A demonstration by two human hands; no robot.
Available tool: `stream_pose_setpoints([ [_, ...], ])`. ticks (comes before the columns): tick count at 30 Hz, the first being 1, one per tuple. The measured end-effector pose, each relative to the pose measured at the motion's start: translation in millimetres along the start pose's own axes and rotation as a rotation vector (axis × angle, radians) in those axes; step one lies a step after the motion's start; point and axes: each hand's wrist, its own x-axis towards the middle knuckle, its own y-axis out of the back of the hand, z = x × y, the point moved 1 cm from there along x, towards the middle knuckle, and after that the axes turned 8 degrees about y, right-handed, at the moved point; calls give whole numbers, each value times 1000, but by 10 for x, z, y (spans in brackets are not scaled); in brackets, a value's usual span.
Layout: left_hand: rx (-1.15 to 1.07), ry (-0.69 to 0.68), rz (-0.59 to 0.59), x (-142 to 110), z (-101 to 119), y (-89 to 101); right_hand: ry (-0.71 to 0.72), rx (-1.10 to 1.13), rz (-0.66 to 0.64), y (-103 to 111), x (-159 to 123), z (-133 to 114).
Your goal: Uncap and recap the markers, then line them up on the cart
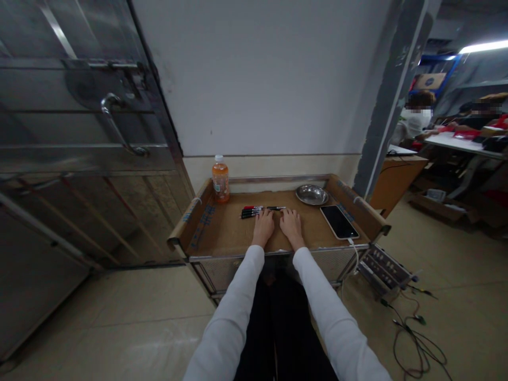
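Several dark pens (249,214) lie side by side on a cardboard-lined cart top (226,238), with a red pen (251,207) along their far side. My left hand (264,225) rests at the right ends of these pens, its fingers stretched forward and its palm down. Another dark pen (277,208) lies crosswise just beyond the fingertips, between both hands. My right hand (291,223) lies palm down on the cardboard, fingers extended near that pen's right end. Neither hand appears to grip anything, though the undersides of the fingers are hidden.
An orange drink bottle (220,180) stands at the back left. A shallow metal bowl (312,194) sits at the back right, and a phone (339,222) with a white cable is nearer. Raised cardboard sides border the top. An electrical box (384,270) and cables are on the floor.
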Motion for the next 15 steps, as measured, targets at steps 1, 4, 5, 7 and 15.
stream_pose_setpoints([
  [1,-5,-2,-3,2,-1,0,-3,0,4,-1,1,1],
  [4,-27,-6,-4,3,-5,-3,-15,-5,20,1,0,4],
  [5,-35,-8,-2,3,-6,-4,-17,-8,24,1,-1,4],
  [7,-48,-12,8,2,-5,-4,-16,-14,28,-1,-3,3],
  [15,47,206,190,-52,15,61,-16,-8,25,9,-13,-9],
])
